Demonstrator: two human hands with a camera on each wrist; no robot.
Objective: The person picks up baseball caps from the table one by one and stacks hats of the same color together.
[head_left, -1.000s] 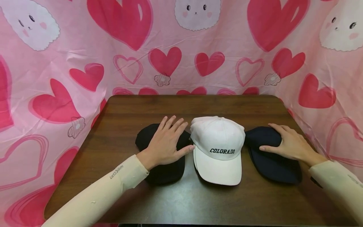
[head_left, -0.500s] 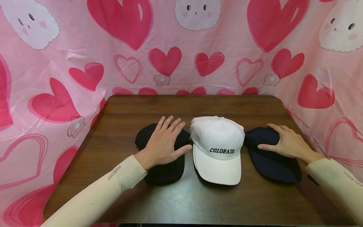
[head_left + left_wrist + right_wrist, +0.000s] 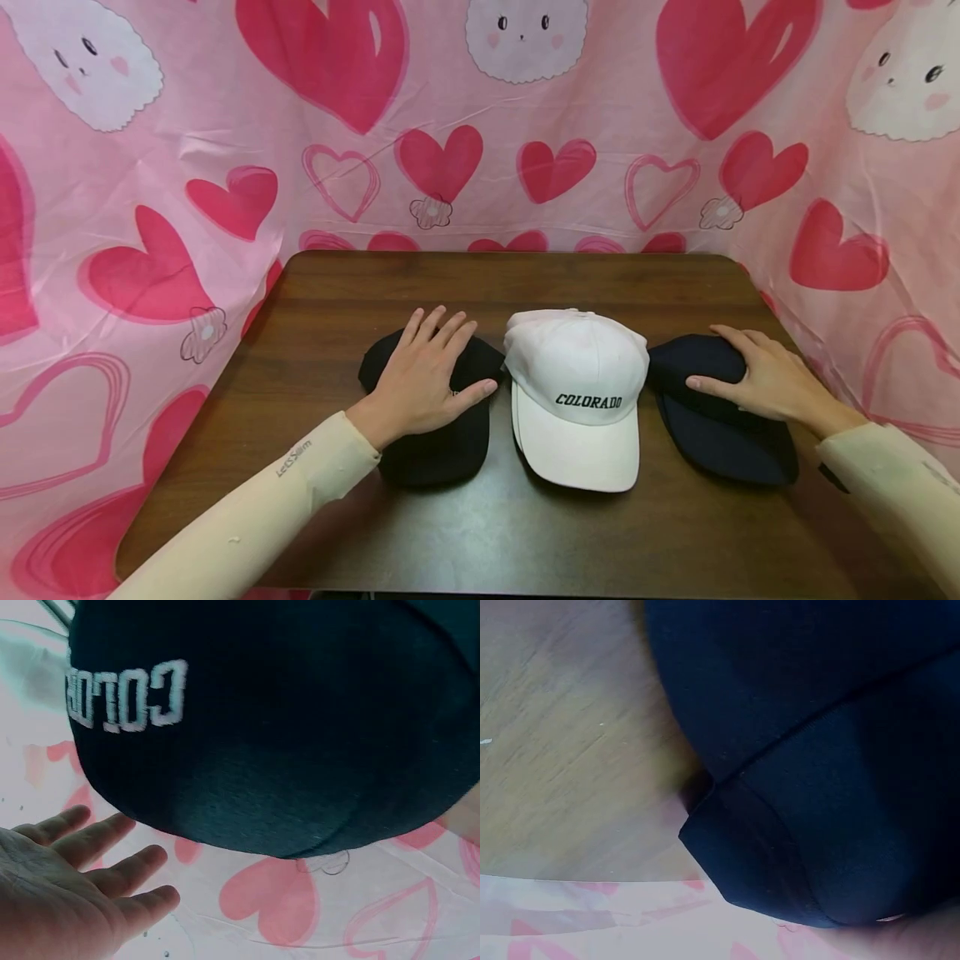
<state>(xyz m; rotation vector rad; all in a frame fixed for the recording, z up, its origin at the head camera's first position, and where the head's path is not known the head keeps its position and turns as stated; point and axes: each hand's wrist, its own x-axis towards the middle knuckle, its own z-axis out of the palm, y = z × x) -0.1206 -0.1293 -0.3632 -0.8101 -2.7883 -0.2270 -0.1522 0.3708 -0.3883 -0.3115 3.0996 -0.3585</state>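
Observation:
Three baseball caps lie in a row on the brown table [image 3: 315, 508], brims toward me. My left hand [image 3: 416, 387] is over the black cap [image 3: 450, 458], its fingers straight and spread. In the left wrist view these fingers [image 3: 124, 874] stand beside the black cap's crown [image 3: 285, 750], which bears white letters partly cut off. In the middle sits the white cap [image 3: 577, 358], marked COLORADO. My right hand [image 3: 780, 383] holds the crown of the navy cap [image 3: 727, 433], thumb in front and fingers over the back. Up close, the right wrist view shows that navy crown [image 3: 840, 772].
A pink cloth [image 3: 517, 108] printed with hearts and white faces hangs behind the table and along both sides. The caps stand close together, sides nearly touching. Bare tabletop [image 3: 495, 283] lies behind the caps and in front of them.
My left hand has shifted slightly left over the black cap, uncovering a bit of its lettering. The right hand stays on the navy cap, and the caps have not moved.

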